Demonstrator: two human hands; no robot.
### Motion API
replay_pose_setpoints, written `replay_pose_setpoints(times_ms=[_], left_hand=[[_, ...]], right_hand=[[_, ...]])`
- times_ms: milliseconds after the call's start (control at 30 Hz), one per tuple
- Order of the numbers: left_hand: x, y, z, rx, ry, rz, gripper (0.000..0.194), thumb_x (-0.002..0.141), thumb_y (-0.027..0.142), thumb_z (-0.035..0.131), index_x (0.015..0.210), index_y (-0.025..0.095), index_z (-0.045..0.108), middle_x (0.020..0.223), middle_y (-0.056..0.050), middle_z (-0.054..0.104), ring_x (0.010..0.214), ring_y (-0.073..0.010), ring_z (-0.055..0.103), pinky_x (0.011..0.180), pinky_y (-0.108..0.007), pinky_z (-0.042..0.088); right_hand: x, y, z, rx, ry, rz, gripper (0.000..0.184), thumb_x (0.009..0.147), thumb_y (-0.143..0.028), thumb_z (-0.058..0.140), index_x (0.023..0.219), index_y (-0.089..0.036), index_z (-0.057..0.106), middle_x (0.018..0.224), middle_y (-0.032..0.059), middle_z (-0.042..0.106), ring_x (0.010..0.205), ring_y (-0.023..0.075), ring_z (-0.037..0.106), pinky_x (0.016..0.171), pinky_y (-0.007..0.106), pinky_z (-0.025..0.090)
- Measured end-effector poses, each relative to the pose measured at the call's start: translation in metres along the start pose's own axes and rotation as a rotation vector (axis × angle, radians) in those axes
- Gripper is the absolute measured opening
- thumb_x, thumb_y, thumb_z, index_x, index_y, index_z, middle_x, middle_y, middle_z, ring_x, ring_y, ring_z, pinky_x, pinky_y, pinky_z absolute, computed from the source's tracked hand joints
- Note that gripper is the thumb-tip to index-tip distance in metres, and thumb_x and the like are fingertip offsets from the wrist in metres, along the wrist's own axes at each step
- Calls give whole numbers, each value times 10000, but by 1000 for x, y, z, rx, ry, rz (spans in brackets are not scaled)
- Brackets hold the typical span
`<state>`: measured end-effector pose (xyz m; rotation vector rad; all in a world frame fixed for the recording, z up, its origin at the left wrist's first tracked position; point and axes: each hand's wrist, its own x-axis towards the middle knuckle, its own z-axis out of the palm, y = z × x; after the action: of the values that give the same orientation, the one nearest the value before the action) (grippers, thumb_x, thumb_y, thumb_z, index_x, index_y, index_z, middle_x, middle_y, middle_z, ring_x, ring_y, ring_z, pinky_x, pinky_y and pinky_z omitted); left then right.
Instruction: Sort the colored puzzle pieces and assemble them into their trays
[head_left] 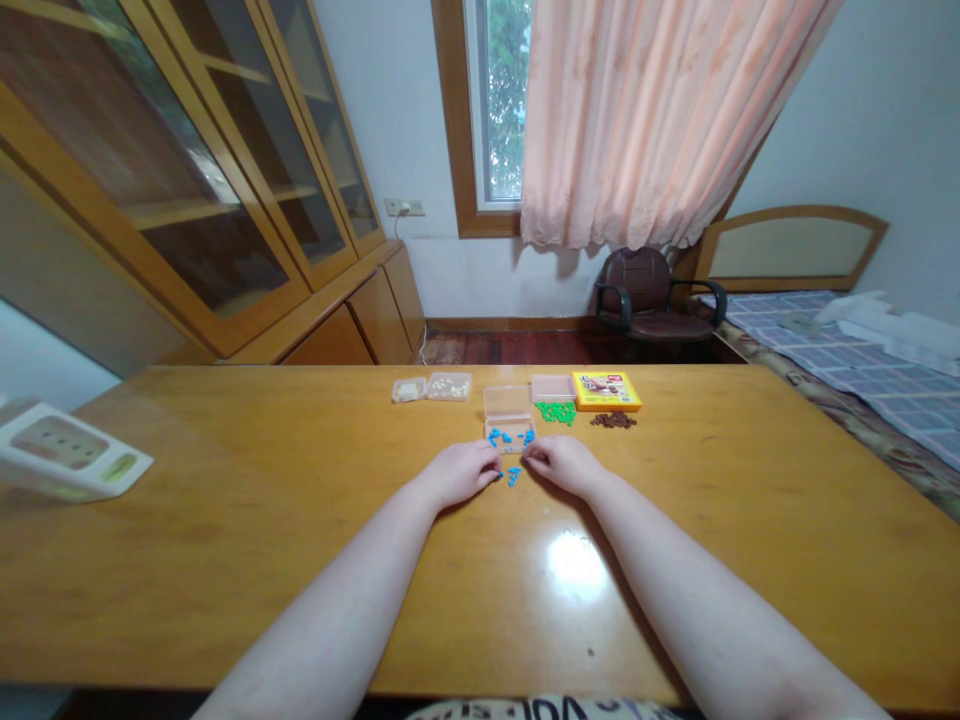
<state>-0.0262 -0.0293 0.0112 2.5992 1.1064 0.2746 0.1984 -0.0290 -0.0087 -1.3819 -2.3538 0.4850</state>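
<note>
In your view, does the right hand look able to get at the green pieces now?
Probably yes: the right hand lies just before the green pieces, with only a stretch of wooden tabletop between; the clear plastic box stands aside.

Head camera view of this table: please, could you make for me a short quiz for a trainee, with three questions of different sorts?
1. True or false: the green pieces lie inside a box.
2. What lies on the wooden table between the left hand and the right hand? A) blue pieces B) green pieces C) pale pieces
3. What colour is the flat box just behind the brown pieces?

Key: 1. False, they lie on the table. 2. A. 3. Yellow.
</note>
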Motion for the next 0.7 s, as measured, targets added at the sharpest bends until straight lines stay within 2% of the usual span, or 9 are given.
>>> replay_pose_setpoints(times_ms=[133, 200, 367, 467, 700], left_hand=[[0, 1, 1, -13, 7, -2, 119, 823, 287, 561, 922, 224, 586, 921, -7, 624, 836, -151, 585, 739, -241, 443], [0, 0, 3, -16, 4, -11, 154, 821, 298, 567, 957, 228, 587, 952, -13, 622, 858, -156, 587, 753, -246, 446], [1, -2, 7, -37, -3, -16, 106, 832, 240, 540, 916, 226, 601, 933, -10, 622, 847, -151, 585, 752, -246, 446], [2, -4, 9, -32, 0, -8, 88, 833, 217, 529, 885, 227, 601, 902, -4, 623, 830, -151, 582, 740, -244, 444], [2, -4, 7, -9, -13, -14, 79, 847, 229, 514, 878, 219, 586, 890, -11, 618, 821, -157, 578, 723, -245, 435]], right_hand=[[1, 3, 1, 45, 166, 43, 193, 831, -268, 528, 904, -200, 694, 697, 25, 671, 626, 129, 563, 608, 218, 383], [2, 6, 2, 57, 196, 82, 219, 837, -279, 524, 951, -199, 692, 719, 33, 679, 645, 139, 571, 623, 227, 400], [1, 7, 0, 81, 116, 78, 278, 852, -311, 499, 1040, -229, 687, 784, 37, 705, 646, 139, 588, 634, 238, 420], [-1, 5, 0, 116, 54, -2, 267, 845, -307, 503, 1006, -223, 699, 766, 30, 708, 641, 132, 595, 633, 230, 422], [-2, 3, 2, 67, -110, -91, 236, 824, -296, 526, 963, -269, 714, 915, 10, 724, 784, 158, 645, 687, 235, 436]])
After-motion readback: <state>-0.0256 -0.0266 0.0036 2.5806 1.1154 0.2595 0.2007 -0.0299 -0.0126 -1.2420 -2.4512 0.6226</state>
